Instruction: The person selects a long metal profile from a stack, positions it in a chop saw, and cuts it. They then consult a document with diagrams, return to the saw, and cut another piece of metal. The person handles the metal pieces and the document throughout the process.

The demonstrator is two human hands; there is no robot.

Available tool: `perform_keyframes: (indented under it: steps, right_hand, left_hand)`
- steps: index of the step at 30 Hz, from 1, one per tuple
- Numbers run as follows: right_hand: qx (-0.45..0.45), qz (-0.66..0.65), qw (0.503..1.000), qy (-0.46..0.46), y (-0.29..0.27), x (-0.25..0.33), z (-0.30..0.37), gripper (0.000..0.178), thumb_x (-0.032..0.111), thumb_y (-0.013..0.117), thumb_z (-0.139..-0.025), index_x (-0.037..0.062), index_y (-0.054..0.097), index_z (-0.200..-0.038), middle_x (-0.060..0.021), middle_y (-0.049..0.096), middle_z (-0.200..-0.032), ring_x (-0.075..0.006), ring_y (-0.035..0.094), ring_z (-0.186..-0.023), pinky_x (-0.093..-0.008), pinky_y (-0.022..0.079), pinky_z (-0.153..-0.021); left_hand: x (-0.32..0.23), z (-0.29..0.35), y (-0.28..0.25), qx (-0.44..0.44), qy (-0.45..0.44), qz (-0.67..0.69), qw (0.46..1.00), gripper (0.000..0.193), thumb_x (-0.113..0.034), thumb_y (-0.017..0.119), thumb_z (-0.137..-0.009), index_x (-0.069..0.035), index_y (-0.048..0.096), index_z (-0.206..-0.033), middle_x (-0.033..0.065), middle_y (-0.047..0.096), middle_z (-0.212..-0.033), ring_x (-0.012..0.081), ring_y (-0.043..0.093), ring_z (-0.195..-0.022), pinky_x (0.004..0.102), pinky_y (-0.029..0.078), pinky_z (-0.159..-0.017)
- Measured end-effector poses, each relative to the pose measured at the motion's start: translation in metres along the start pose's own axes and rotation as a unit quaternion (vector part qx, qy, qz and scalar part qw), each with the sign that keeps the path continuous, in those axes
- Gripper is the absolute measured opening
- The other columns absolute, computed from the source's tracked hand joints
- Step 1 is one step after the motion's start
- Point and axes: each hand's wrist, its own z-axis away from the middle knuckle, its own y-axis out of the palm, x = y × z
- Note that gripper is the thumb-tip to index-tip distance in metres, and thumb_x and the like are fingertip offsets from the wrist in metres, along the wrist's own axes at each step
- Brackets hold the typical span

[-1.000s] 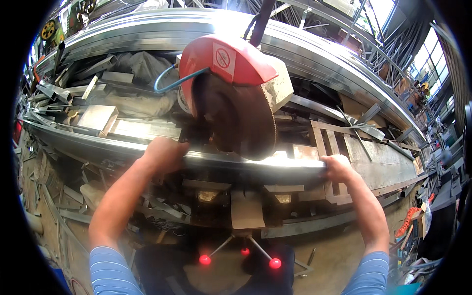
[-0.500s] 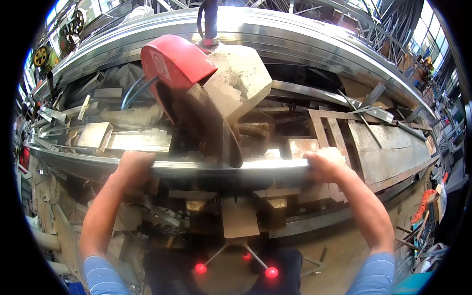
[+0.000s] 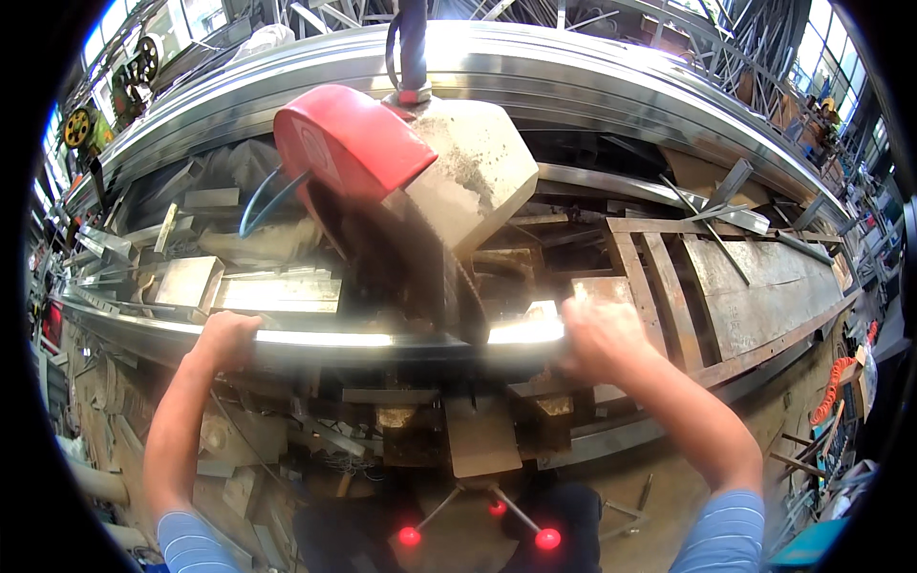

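Observation:
A long shiny metal profile (image 3: 325, 342) lies crosswise in front of me, beneath a large circular saw blade (image 3: 466, 301). My left hand (image 3: 227, 340) is closed round it, left of the blade. Close to the blade on the right, my right hand (image 3: 604, 334) grips the same profile, and its fingers and palm hide that end. The blade's lower rim covers a short stretch of the metal; whether it has cut into it I cannot tell. Above sit the saw's red guard (image 3: 353, 143) and cream housing (image 3: 478, 158).
Three red-knobbed handles, one knob (image 3: 547, 539) nearest on the right, stick out below a brown plate (image 3: 482, 441). Long metal profiles (image 3: 573, 81) are stacked behind the saw. A slatted metal frame (image 3: 755, 277) stands right. Offcuts (image 3: 277, 294) lie left; an orange coiled hose (image 3: 831, 392) hangs far right.
Both hands have shifted left relative to the saw, and a shorter length of profile shows between the blade and my right hand. The whole view has also shifted slightly.

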Motion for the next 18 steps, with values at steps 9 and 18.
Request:
perform_keyframes:
  steps: [9, 18]
  right_hand:
    - [-0.205, -0.178, 0.955, -0.115, 0.039, -0.037, 0.009, 0.077, 0.023, 0.091, -0.07, 0.0048, 0.055, -0.136, -0.0195, 0.056, -0.134, -0.0403, 0.056, -0.127, -0.048, 0.047, -0.109]
    - [-0.219, -0.2, 0.941, -0.163, 0.044, 0.025, -0.016, 0.057, 0.024, 0.089, -0.074, 0.003, 0.064, -0.12, -0.0166, 0.063, -0.125, -0.0356, 0.06, -0.121, -0.0443, 0.049, -0.106]
  left_hand:
    - [0.016, -0.002, 0.009, -0.022, -0.025, -0.001, 0.999, 0.044, -0.038, 0.094, -0.063, -0.012, 0.073, -0.092, 0.0128, 0.074, -0.085, 0.0366, 0.072, -0.084, 0.0457, 0.057, -0.075]
    - [0.085, 0.032, 0.029, -0.013, -0.091, 0.035, 0.995, 0.042, -0.025, 0.097, -0.058, -0.01, 0.072, -0.089, 0.0151, 0.074, -0.087, 0.0383, 0.071, -0.087, 0.0477, 0.057, -0.079]
